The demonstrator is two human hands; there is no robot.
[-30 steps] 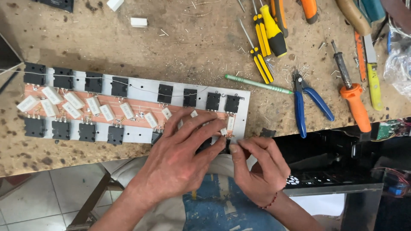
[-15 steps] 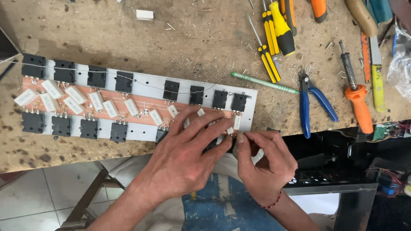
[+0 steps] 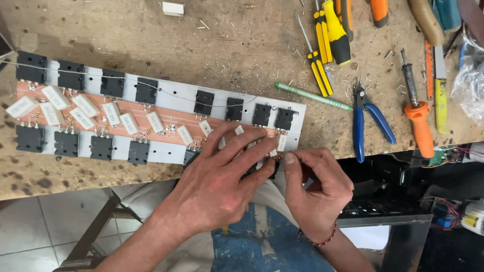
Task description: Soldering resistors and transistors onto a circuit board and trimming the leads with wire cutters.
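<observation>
Head view. A long circuit board (image 3: 166, 123), copper-pink down its middle and pale grey along both edges, lies on a worn, pitted wooden workbench (image 3: 151, 35), its near right corner just over the bench edge. Two rows of flat black square transistors (image 3: 146, 90) flank a slanted line of white oblong ceramic resistors (image 3: 85, 106); a thin bare wire (image 3: 171, 93) runs along the far row.

The left hand (image 3: 217, 186) lies palm-down, fingers spread, pressing that near right corner. The right hand (image 3: 315, 184) meets it from the right, thumb and forefinger pinched together at the board's edge on something too small and too hidden to name; whether it actually grips a part cannot be told.

Risk, as a judgement: the overhanging corner could tip or slide if the left hand's pressure eases, and the fingers resting across the small parts could bend their thin leads.

To the right lie blue-handled cutters (image 3: 368, 118), a slim green rod-like tool (image 3: 312, 95), yellow-and-black screwdrivers (image 3: 322, 55) and an orange-handled soldering iron (image 3: 416, 113). Clipped lead ends and debris litter the rough surface. A tiled floor (image 3: 30, 226) shows below.
</observation>
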